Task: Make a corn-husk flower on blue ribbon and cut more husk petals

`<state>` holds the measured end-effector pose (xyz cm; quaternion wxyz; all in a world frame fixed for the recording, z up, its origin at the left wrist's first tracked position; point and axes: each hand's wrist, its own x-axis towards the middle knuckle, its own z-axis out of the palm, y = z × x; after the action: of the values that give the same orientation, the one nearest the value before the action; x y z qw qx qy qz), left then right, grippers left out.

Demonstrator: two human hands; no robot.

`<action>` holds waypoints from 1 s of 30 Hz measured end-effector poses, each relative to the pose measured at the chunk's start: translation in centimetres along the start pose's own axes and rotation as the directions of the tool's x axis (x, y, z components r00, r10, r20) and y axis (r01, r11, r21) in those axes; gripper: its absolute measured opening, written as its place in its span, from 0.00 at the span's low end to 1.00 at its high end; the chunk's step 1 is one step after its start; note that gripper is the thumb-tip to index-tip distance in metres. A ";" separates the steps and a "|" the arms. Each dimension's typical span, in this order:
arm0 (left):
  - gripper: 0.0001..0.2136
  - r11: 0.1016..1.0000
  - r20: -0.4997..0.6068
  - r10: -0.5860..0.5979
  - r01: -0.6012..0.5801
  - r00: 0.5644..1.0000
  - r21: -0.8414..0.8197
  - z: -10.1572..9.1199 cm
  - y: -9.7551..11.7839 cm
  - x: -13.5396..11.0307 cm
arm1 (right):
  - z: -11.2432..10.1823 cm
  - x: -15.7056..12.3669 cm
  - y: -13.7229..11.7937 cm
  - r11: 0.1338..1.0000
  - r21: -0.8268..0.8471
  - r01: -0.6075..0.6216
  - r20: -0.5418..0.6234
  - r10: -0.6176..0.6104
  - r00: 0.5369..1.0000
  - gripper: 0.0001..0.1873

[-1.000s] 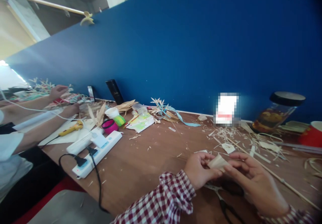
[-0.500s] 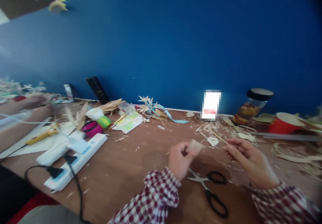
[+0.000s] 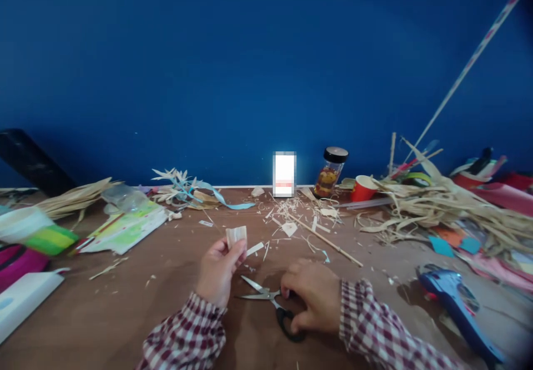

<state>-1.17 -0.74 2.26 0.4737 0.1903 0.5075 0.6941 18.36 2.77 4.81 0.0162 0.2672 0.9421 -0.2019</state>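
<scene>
Scissors [image 3: 270, 303]: laid flat on the tabletop [image 3: 166, 303] between the two hands, blades slightly parted and pointing left, black loops to the right.
Right hand [image 3: 312, 298]: rested palm-down on the loops, fingers curled over them; whether any finger is passed through a loop cannot be told.
Left hand [image 3: 219, 273]: raised just left of the blade tips, thumb and fingers pinched on a small pale folded strip [image 3: 236, 234], which is held upright above the tabletop.
Key relation: the long axis of the scissors runs left to right; the handle end lies under the right hand, the nearer one, while the blade tips point toward the left wrist.
Just beyond: a thin wooden stick [image 3: 325, 239] and pale shavings are scattered behind the hands.
Farther out: a blue glue gun [image 3: 453, 303] lies to the right; a dark-lidded jar [image 3: 331, 167] and a red cup [image 3: 363, 188] stand by the blue wall.
</scene>
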 end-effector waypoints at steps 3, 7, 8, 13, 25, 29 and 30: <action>0.12 0.997 -0.055 0.020 -0.024 0.998 -0.070 -0.3 0.7 0.5 | 0.1 0.1 0.2 0.999 0.013 -0.047 -0.010 0.047 0.999 0.14; 0.10 0.983 -0.034 0.021 -0.027 0.999 -0.184 -0.8 1.2 1.0 | -0.3 -0.2 1.7 0.984 0.156 -0.080 0.019 0.078 0.997 0.15; 0.09 0.980 -0.029 0.013 -0.019 1.000 -0.198 -0.9 1.2 1.1 | -0.5 -0.4 2.2 0.970 0.232 -0.067 0.010 0.067 0.998 0.16; 0.06 0.973 -0.052 -0.061 0.048 0.997 -0.227 -0.9 1.0 1.1 | -2.2 -1.3 3.9 0.561 0.825 0.067 -0.124 0.065 0.990 0.18; 0.04 0.949 0.013 -0.184 0.182 0.983 -0.260 -0.5 0.5 0.5 | -0.6 0.4 3.1 -0.042 0.959 0.281 -0.268 0.189 0.945 0.27; 0.03 0.934 0.028 -0.224 0.223 0.974 -0.281 -0.7 0.4 0.6 | 1.6 1.6 1.8 -0.028 0.990 0.141 -0.134 0.182 0.974 0.22; 0.03 0.929 0.034 -0.234 0.234 0.972 -0.287 -0.7 0.3 0.7 | 2.1 1.8 1.5 -0.023 0.993 0.112 -0.107 0.167 0.980 0.22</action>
<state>-2.20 -0.53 2.13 0.5756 0.0572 0.4198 0.6995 17.39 4.05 2.11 -0.2677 0.2347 0.5038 -0.7870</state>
